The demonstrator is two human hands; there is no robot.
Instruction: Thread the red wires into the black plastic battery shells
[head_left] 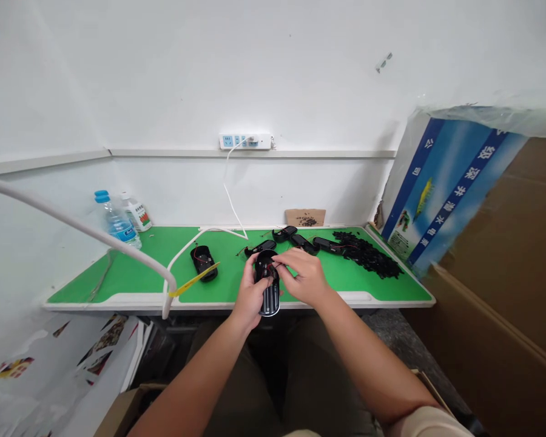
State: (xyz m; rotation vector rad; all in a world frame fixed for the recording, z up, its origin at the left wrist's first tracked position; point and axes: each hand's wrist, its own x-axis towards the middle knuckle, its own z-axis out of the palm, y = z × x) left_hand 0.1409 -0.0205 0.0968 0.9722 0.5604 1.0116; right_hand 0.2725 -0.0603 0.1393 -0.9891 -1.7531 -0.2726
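Note:
My left hand (249, 295) is wrapped round an oblong black plastic housing (270, 301), held tilted over the table's front edge. Its open inside faces me, with thin red wires near its middle and a ribbed lower part. The fingertips of my right hand (306, 277) are pinched together at the housing's upper right side, by the wires. What they grip is too small to make out. Behind my hands lie several similar black housings (328, 244) with thin wires. Another open housing (203, 263) with a red wire rests to the left.
A heap of small black parts (370, 255) covers the right of the green table (155, 276). A white cable (228, 188) runs from the power strip (244, 141) to a white tube (118, 244) with a yellow tag (195, 280). Bottles (118, 221) stand left, a large carton (455, 182) right.

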